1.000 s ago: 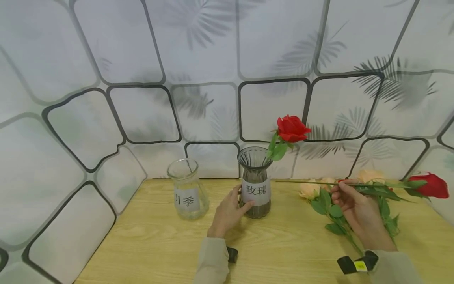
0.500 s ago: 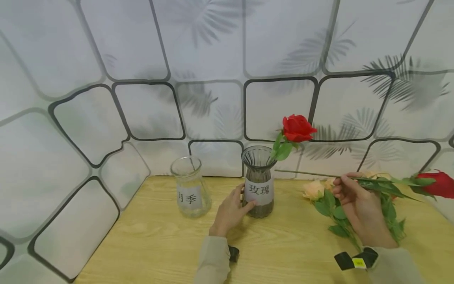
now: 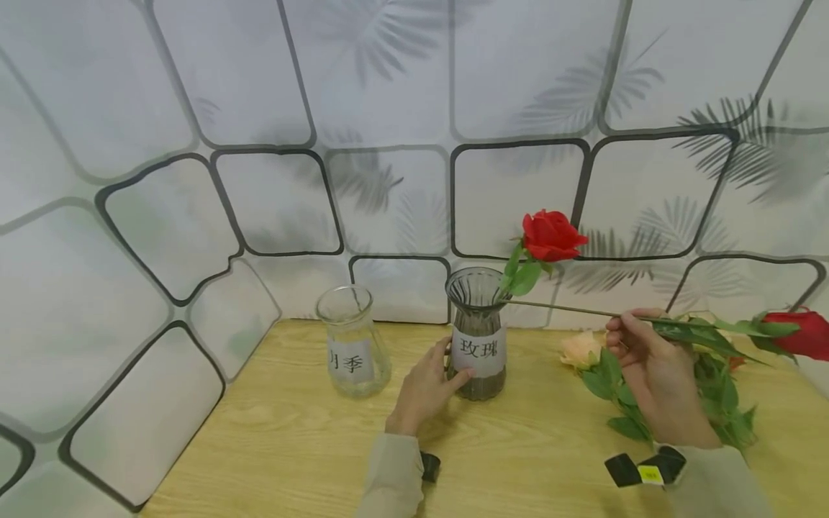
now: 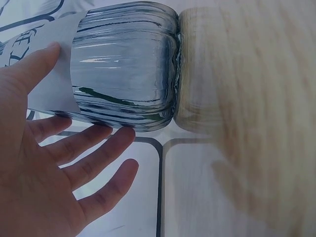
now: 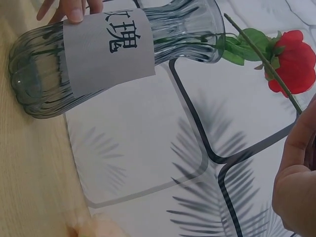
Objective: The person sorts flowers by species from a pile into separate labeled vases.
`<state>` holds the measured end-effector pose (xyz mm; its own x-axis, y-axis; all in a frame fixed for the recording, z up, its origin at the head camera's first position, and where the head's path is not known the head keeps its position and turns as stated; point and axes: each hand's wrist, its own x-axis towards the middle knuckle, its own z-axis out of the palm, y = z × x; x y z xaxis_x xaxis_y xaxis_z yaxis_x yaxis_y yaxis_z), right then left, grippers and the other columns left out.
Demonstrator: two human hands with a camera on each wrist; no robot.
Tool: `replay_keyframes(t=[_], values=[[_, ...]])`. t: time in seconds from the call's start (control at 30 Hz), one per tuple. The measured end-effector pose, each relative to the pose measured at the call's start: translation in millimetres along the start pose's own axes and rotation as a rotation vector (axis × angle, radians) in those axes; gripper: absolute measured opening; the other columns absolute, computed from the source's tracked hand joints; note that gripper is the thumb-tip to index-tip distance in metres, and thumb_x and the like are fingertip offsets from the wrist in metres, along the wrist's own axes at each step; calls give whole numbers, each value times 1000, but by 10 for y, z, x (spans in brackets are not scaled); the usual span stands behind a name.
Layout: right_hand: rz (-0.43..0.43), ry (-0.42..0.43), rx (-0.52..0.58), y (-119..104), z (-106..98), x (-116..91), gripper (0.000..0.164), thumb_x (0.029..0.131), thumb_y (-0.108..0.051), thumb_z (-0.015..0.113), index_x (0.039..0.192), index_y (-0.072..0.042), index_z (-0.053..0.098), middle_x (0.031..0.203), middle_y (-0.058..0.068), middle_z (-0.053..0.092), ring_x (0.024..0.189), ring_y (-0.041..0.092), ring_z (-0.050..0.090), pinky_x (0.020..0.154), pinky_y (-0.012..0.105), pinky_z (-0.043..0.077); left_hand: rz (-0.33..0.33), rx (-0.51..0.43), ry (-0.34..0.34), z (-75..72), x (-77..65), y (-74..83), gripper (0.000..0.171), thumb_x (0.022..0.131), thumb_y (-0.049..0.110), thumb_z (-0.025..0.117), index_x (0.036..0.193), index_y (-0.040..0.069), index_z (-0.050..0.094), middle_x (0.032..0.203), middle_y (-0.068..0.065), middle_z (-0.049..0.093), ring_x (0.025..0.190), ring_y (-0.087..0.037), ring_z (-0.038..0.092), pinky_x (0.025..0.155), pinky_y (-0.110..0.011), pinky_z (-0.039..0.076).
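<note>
My left hand (image 3: 427, 388) holds the grey fluted glass vase (image 3: 479, 386) low on its side, thumb over the white paper label. The left wrist view shows the other fingers (image 4: 94, 163) spread along the far side, some touching the glass. One red rose (image 3: 553, 236) leans out of this vase to the right. In my right hand (image 3: 663, 381) a second red rose (image 3: 799, 334) is pinched by its stem, lying nearly level with its bloom to the right. Its bare stem end (image 5: 228, 18) reaches the vase's rim and overlaps the standing rose's leaves in the head view.
Left of the grey vase stands a clear glass vase (image 3: 381, 370) with a paper label. A peach rose (image 3: 581, 350) and other leafy stems (image 3: 722, 403) lie on the wooden table (image 3: 291, 446) under and beside my right hand. A patterned wall covering (image 3: 395, 201) rises behind.
The held rose's stem end has risen from beside the grey vase to its rim, the stem now sloping down to the right. My left hand stays on the vase. The view has shifted slightly.
</note>
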<state>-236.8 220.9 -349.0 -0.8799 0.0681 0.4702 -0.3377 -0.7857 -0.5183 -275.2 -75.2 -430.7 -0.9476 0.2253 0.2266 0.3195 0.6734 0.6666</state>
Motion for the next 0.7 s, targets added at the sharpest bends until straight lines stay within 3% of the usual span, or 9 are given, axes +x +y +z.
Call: replay_keyframes(t=[0.27, 0.43, 0.7], values=[[-39, -52, -17, 7, 40, 78, 30, 104, 13, 38, 96, 9, 66, 85, 24, 71, 69, 26, 72, 61, 30, 59, 11, 14, 10, -21, 5, 18, 75, 98, 49, 64, 152, 4, 41, 142, -18, 56, 111, -33, 65, 91, -50, 54], [-46, -41, -71, 9, 91, 83, 30, 104, 13, 40, 95, 8, 67, 84, 22, 71, 69, 25, 72, 60, 29, 59, 19, 17, 11, -29, -6, 13, 76, 98, 50, 63, 152, 2, 40, 144, -18, 54, 114, -35, 64, 93, -52, 53], [-80, -26, -355, 36, 246, 83, 18, 102, 11, 50, 98, 4, 67, 82, 14, 72, 66, 19, 69, 62, 27, 59, 26, 12, 20, -11, -10, 11, 73, 98, 49, 65, 151, 4, 42, 140, -18, 58, 109, -32, 66, 89, -50, 54]])
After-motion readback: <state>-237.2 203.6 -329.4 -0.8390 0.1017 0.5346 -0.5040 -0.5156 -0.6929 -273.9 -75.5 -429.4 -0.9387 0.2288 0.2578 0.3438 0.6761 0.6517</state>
